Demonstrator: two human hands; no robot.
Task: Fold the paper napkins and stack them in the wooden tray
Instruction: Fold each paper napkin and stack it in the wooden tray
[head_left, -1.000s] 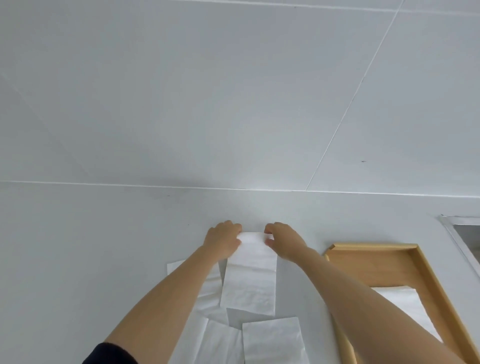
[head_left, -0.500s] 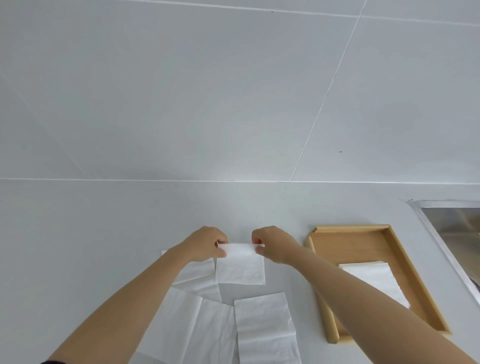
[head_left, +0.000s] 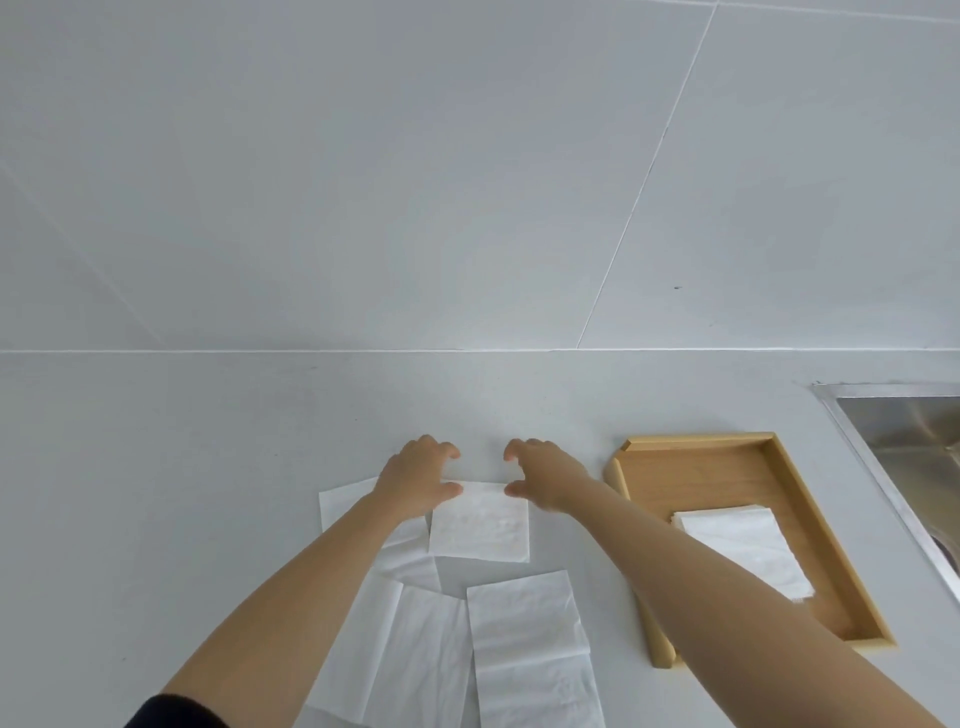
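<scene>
Flanking the folded napkin (head_left: 479, 522), both hands, the left hand (head_left: 418, 480) and right hand (head_left: 543, 475), hover with fingers spread, gripping nothing. The tray (head_left: 696, 470) lies just right of it, nearer the right hand.

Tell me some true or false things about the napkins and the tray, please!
1. The wooden tray already holds folded napkins. True.
2. The tray sits on the person's left. False: it lies to the right of the hands.
3. Both hands are at the far edge of a small folded napkin on the counter. True.
4. The right hand is inside the tray. False: it is over the counter, facing the left hand.
5. More napkins lie nearer the person. True.
</scene>
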